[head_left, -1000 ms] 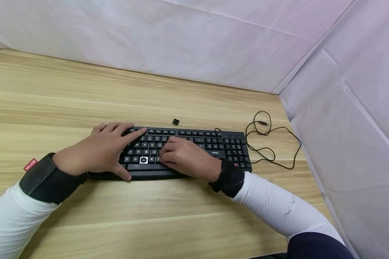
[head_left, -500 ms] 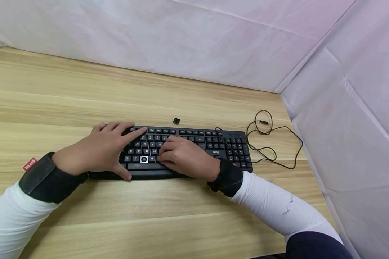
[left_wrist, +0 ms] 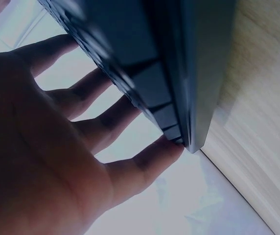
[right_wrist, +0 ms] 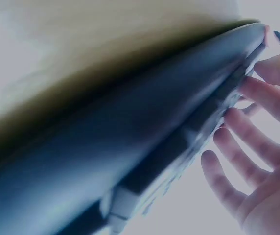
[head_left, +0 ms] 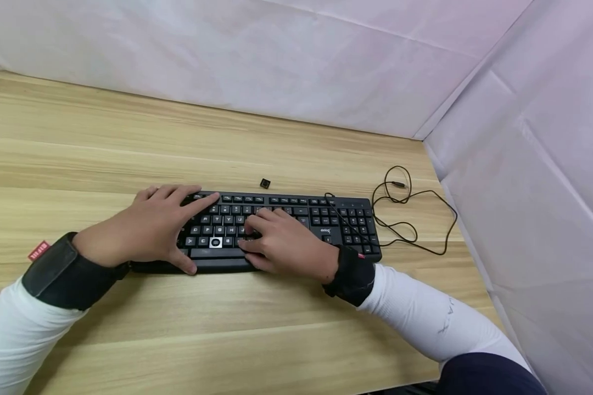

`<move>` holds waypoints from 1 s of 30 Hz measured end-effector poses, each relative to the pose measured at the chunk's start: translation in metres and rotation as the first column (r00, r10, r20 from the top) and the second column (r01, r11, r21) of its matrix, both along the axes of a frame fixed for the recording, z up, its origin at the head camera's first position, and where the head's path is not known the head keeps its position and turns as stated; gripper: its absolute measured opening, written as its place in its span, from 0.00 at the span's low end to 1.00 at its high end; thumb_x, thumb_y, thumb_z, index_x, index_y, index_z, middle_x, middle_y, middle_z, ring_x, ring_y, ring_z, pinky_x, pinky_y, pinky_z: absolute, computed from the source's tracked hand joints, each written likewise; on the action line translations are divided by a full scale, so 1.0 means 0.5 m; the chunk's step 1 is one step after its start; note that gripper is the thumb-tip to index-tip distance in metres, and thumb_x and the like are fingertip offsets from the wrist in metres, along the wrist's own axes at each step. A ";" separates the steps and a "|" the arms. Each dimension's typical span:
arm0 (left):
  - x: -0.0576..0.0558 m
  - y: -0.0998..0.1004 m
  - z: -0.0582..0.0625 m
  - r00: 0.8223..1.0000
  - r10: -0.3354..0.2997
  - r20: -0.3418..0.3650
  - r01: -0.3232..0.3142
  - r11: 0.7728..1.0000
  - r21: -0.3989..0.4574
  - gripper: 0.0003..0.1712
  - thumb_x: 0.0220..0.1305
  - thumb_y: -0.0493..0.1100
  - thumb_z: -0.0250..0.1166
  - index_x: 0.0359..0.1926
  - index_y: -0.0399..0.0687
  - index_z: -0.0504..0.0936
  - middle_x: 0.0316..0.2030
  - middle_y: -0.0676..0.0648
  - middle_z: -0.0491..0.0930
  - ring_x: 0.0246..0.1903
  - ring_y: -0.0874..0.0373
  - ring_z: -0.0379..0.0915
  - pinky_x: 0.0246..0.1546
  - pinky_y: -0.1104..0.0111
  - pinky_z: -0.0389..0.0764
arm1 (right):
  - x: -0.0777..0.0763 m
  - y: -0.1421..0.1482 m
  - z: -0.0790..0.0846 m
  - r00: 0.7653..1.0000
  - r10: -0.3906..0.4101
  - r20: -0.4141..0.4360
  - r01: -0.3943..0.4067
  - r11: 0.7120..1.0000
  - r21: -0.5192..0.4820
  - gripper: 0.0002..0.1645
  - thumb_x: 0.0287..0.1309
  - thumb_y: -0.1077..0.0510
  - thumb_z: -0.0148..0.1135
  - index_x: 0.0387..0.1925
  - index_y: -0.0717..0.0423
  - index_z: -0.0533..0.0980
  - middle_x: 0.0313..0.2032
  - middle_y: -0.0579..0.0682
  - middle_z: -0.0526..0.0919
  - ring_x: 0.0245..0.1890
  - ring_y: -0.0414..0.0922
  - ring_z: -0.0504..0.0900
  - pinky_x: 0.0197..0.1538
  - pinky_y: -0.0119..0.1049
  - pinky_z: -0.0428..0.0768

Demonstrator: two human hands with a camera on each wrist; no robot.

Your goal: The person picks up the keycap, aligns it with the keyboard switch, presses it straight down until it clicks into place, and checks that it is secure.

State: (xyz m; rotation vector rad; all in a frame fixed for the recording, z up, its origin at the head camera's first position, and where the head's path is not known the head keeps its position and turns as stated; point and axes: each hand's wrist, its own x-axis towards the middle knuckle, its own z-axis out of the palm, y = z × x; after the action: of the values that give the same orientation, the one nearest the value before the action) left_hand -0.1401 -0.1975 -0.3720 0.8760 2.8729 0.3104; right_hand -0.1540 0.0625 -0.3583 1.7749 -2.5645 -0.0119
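Observation:
A black keyboard lies on the wooden table, and in its bottom letter row one key position shows a white square with a dark round middle. The left hand rests spread over the keyboard's left end, its thumb along the front edge. In the left wrist view, its fingers touch the keys lightly bent. Over the middle keys is the right hand, fingertips touching the letter keys. The right wrist view shows its fingers loosely extended and apart. Beyond the keyboard's back edge lies a loose black keycap.
The keyboard's thin black cable crosses the number pad and lies in loops on the right of the table, its plug among them. Pale cloth walls stand behind the table and on the right.
The right hand's fingers, earlier bunched close together, have spread apart, and its thumb is now lower, near the front edge. The left hand has held its place on the keyboard.

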 end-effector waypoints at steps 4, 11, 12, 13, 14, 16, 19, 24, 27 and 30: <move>0.000 -0.004 0.000 1.000 0.000 0.002 0.000 1.000 -0.002 0.77 0.17 0.85 0.61 0.72 0.53 0.55 0.65 0.32 0.59 0.57 0.31 0.56 0.47 0.32 0.62 | 0.006 -0.006 0.002 0.999 -0.033 0.028 0.033 0.999 0.010 0.15 0.63 0.49 0.54 0.44 0.44 0.84 0.43 0.48 0.77 0.43 0.44 0.69 0.43 0.39 0.74; 0.002 -0.006 0.001 1.000 -0.007 0.001 0.007 1.000 0.003 0.76 0.18 0.85 0.62 0.72 0.52 0.56 0.65 0.32 0.59 0.57 0.32 0.57 0.47 0.33 0.62 | -0.001 -0.012 0.016 0.991 -0.057 0.118 0.062 0.997 -0.035 0.14 0.62 0.50 0.55 0.41 0.47 0.85 0.42 0.48 0.78 0.40 0.43 0.71 0.42 0.37 0.74; 0.001 -0.006 0.001 1.000 -0.010 0.005 0.010 1.000 0.003 0.77 0.19 0.85 0.62 0.72 0.52 0.55 0.65 0.32 0.59 0.57 0.31 0.56 0.47 0.33 0.62 | -0.007 -0.012 0.021 0.989 -0.053 0.139 0.061 0.997 -0.054 0.14 0.61 0.51 0.56 0.40 0.48 0.85 0.41 0.48 0.78 0.40 0.42 0.71 0.42 0.37 0.74; 0.001 -0.006 0.001 1.000 -0.012 0.010 0.012 1.000 0.004 0.77 0.19 0.85 0.61 0.72 0.52 0.55 0.65 0.32 0.59 0.57 0.31 0.56 0.47 0.32 0.62 | -0.014 -0.010 0.028 0.985 -0.054 0.167 0.067 0.995 -0.073 0.13 0.60 0.51 0.57 0.39 0.49 0.86 0.40 0.48 0.78 0.39 0.41 0.71 0.42 0.36 0.75; 0.001 -0.005 0.001 1.000 -0.014 0.011 0.014 1.000 0.003 0.77 0.19 0.85 0.61 0.72 0.52 0.54 0.65 0.32 0.59 0.58 0.31 0.56 0.47 0.33 0.62 | -0.024 -0.009 0.034 0.979 -0.057 0.196 0.077 0.993 -0.094 0.13 0.60 0.52 0.58 0.38 0.50 0.86 0.38 0.48 0.78 0.38 0.40 0.71 0.42 0.34 0.75; 0.000 -0.004 0.001 1.000 -0.017 0.012 0.017 1.000 0.004 0.77 0.19 0.85 0.61 0.73 0.53 0.54 0.65 0.32 0.58 0.58 0.31 0.56 0.48 0.32 0.62 | -0.050 -0.005 0.045 0.967 -0.080 0.243 0.113 0.986 -0.125 0.11 0.58 0.54 0.60 0.36 0.53 0.85 0.36 0.47 0.79 0.37 0.38 0.72 0.42 0.33 0.76; -0.001 -0.004 0.000 1.000 -0.016 0.004 0.016 1.000 0.006 0.77 0.19 0.85 0.61 0.73 0.53 0.54 0.65 0.33 0.59 0.58 0.32 0.56 0.48 0.33 0.62 | -0.094 -0.001 0.057 0.950 -0.166 0.264 0.203 0.972 -0.119 0.10 0.58 0.57 0.61 0.37 0.55 0.85 0.35 0.47 0.80 0.36 0.38 0.73 0.42 0.35 0.77; 0.001 -0.005 0.000 1.000 -0.021 -0.007 0.021 1.000 0.015 0.76 0.19 0.84 0.62 0.72 0.52 0.55 0.65 0.33 0.59 0.58 0.32 0.56 0.47 0.34 0.62 | -0.157 -0.007 0.056 0.938 -0.282 0.203 0.292 0.956 -0.022 0.10 0.58 0.59 0.60 0.39 0.56 0.84 0.36 0.51 0.83 0.36 0.43 0.76 0.39 0.38 0.78; 0.002 -0.003 0.000 1.000 -0.023 -0.003 0.023 1.000 0.020 0.76 0.20 0.84 0.62 0.72 0.52 0.55 0.65 0.32 0.59 0.58 0.32 0.56 0.47 0.33 0.62 | -0.184 -0.014 0.047 0.923 -0.332 0.195 0.332 0.943 0.036 0.10 0.59 0.57 0.61 0.40 0.55 0.84 0.37 0.50 0.85 0.34 0.41 0.78 0.38 0.38 0.80; 0.003 -0.001 0.001 1.000 -0.023 0.014 0.023 1.000 0.021 0.76 0.21 0.84 0.62 0.73 0.51 0.54 0.65 0.32 0.58 0.58 0.31 0.55 0.48 0.32 0.61 | -0.199 -0.022 0.040 0.897 -0.389 0.210 0.378 0.921 0.091 0.10 0.58 0.54 0.62 0.39 0.54 0.84 0.35 0.49 0.85 0.30 0.39 0.77 0.37 0.38 0.79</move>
State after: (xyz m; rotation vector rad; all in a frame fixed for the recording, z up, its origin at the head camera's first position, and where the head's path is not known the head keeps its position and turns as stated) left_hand -0.1388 -0.1981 -0.3715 0.9062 2.8496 0.3433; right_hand -0.2536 0.0516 -0.3381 1.3152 -3.0604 0.1297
